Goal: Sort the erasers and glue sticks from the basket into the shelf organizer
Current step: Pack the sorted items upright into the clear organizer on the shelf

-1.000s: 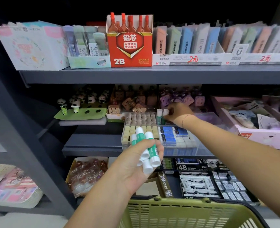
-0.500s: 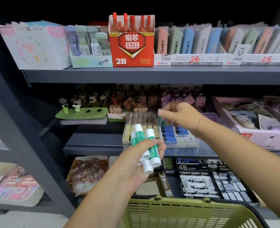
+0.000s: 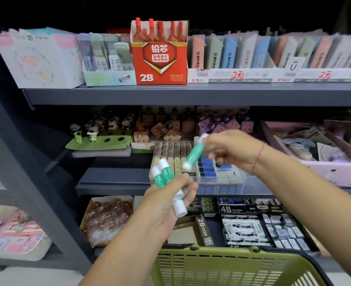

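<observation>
Your right hand [image 3: 234, 150] has just taken one glue stick [image 3: 195, 152] and pinches it. Your left hand [image 3: 166, 205] grips two glue sticks [image 3: 163, 176], not yet in the organizer [image 3: 222, 183].

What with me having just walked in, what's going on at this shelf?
A person is stocking a stationery shelf. The left hand grips a few green glue sticks, while the right hand holds one more glue stick tilted above the clear organizer, where blue-wrapped erasers sit in rows. The green basket is below, near the body.
</observation>
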`<state>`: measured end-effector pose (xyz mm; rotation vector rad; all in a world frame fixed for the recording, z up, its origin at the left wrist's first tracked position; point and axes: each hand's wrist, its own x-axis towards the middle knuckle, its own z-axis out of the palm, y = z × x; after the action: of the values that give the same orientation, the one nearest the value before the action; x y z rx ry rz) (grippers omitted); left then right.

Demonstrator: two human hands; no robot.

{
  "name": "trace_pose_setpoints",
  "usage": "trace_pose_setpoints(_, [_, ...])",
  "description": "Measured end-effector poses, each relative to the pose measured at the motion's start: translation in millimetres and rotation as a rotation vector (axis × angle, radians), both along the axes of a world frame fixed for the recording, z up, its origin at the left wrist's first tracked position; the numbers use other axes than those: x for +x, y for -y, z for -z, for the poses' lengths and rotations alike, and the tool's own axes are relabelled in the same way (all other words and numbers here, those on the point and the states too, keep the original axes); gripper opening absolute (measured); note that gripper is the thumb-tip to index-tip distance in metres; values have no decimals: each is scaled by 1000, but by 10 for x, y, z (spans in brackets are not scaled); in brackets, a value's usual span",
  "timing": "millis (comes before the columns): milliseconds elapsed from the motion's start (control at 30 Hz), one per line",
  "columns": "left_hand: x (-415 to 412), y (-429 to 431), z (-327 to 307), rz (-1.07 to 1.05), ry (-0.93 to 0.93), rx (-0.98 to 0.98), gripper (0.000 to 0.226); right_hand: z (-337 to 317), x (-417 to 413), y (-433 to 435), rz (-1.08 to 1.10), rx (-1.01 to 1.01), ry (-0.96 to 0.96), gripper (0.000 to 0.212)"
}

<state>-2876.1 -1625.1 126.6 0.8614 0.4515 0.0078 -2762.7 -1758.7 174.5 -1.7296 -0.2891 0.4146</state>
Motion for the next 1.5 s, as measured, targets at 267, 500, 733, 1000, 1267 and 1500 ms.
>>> trace_pose_setpoints(267, [25,-17,-5,24,-65,-102,29,351,877,116,286,-741,545,22])
trace_pose_setpoints(500, [32,-19,5,6,-79,-123,25,531,987,-47,251,-791,532,23])
trace_pose_setpoints(733, [9,-9,0,48,-28,-15,25,414,927,-8,332,-810,547,27])
trace_pose_setpoints(1000, [-11,67,39,95,76,188,20,205,-155,-112,-294,-190,170,24])
trace_pose_setpoints(1267, [16,-6,114,-31,22,170,20,6,-194,134,-213,-13,396,16])
trace_pose_setpoints(1500, [-13,-10,86,30,-77,45,19,238,660,424,308,-352,506,18])
